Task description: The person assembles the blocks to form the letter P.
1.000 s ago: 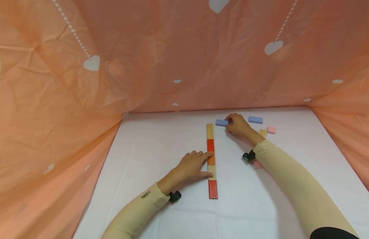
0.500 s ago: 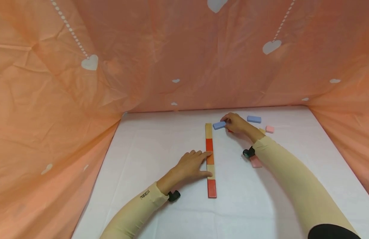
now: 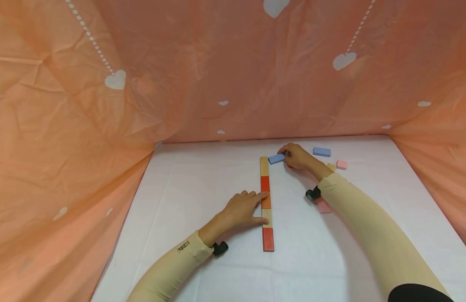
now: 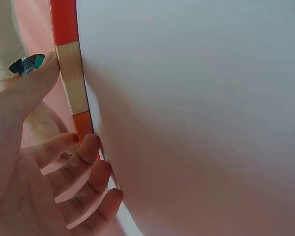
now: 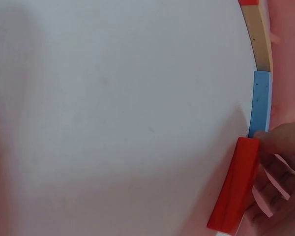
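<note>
A straight row of flat blocks runs up the white table: a red block (image 3: pixel 268 240), a pale wooden block (image 3: pixel 267 216), an orange block (image 3: pixel 267 203), another red block (image 3: pixel 265 183) and a tan wooden block (image 3: pixel 264 166) at the far end. My left hand (image 3: pixel 238 212) rests along the row's left side, thumb touching the pale block and index finger on the orange one. My right hand (image 3: pixel 298 157) pinches the right end of a blue block (image 3: pixel 276 159), which lies slanted at the row's far end. A loose red block (image 5: pixel 236 187) lies by the right fingers.
Right of the right hand are a second blue block (image 3: pixel 321 152), a small pink block (image 3: pixel 341 164) and a partly hidden tan block (image 3: pixel 331 167). A larger pink block (image 3: pixel 324 206) lies beside the right forearm. An orange curtain (image 3: pixel 233 75) hangs behind the table.
My right hand has shifted slightly left, bringing the blue block closer to the row's far end and turning it to a slant. The left hand stays in place.
</note>
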`<state>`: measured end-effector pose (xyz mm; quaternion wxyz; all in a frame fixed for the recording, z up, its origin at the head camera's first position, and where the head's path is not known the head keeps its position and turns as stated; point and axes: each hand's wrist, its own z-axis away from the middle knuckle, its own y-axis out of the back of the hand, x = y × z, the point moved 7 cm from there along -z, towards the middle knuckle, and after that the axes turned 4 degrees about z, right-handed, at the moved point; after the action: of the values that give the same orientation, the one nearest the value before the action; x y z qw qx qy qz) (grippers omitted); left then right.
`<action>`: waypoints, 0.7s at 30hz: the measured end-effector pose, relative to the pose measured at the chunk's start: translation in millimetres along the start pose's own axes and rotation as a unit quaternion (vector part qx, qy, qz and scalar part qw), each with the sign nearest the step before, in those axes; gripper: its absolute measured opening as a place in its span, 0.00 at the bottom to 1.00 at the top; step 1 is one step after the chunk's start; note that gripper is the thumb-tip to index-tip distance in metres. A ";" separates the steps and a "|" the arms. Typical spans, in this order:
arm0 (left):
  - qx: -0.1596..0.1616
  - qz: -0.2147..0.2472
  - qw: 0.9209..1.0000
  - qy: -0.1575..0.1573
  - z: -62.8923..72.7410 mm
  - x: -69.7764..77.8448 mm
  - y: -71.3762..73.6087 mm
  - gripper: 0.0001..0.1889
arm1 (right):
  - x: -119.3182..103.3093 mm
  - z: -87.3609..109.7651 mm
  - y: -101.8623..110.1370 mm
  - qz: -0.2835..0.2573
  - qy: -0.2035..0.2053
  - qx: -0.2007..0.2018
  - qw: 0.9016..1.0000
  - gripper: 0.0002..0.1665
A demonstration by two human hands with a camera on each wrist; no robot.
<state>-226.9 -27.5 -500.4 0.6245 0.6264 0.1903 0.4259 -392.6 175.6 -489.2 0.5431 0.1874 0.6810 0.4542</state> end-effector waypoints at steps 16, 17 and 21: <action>0.000 -0.003 1.000 -0.002 -0.4 1.1 1.0 0.47 | -0.4 -0.7 0.4 -0.004 0.013 0.002 1.000 0.20; -0.001 -0.004 1.000 -0.002 -0.4 1.2 1.2 0.47 | 0.0 -0.9 -0.1 -0.008 0.010 0.000 1.000 0.21; -0.002 0.000 1.000 0.000 -0.5 1.7 2.1 0.47 | 2.7 -0.3 0.0 -0.027 -0.005 -0.002 1.000 0.27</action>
<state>-226.9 -26.3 -497.9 0.6260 0.6248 0.1893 0.4265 -393.7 177.4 -490.7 0.5588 0.1704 0.6823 0.4396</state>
